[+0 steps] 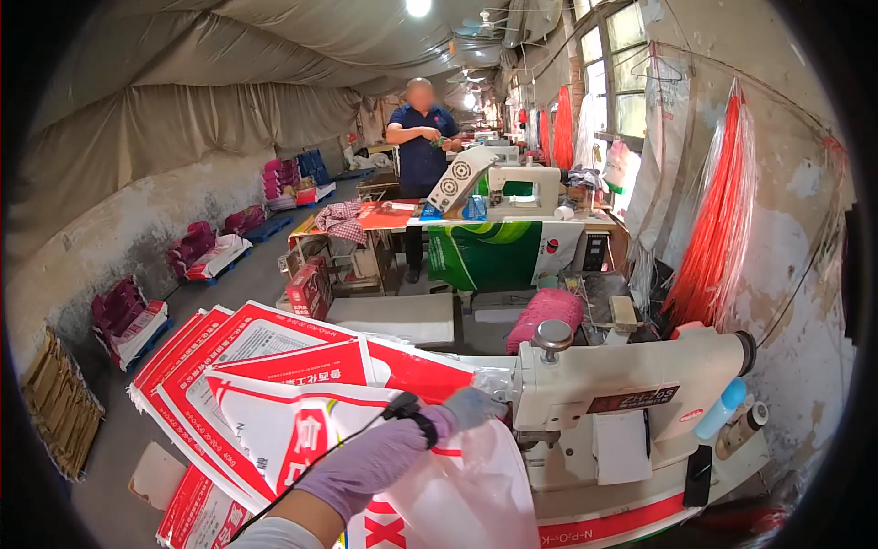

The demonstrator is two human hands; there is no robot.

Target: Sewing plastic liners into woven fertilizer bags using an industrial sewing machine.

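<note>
My left hand [471,408], in a grey and lilac glove with a dark band and cord at the wrist, reaches across toward the sewing machine [599,389]. Its fingers, slightly blurred, close at the upper edge of a white and red printed woven bag [489,485]. The bag hangs in folds below the hand and spreads left under my forearm. The hand is just left of the machine's needle end. Clear plastic film [495,379] lies beside the fingers. Under and behind the bag is a fanned stack of similar red and white bags [265,334]. My right hand does not show.
A phone [698,476], a light blue bottle [721,409] and a thread spool [754,416] lie right of the machine. Pink thread cones [547,320] stand behind it. Red strands [718,238] hang on the wall. A co-worker [421,151] stands at another sewing table.
</note>
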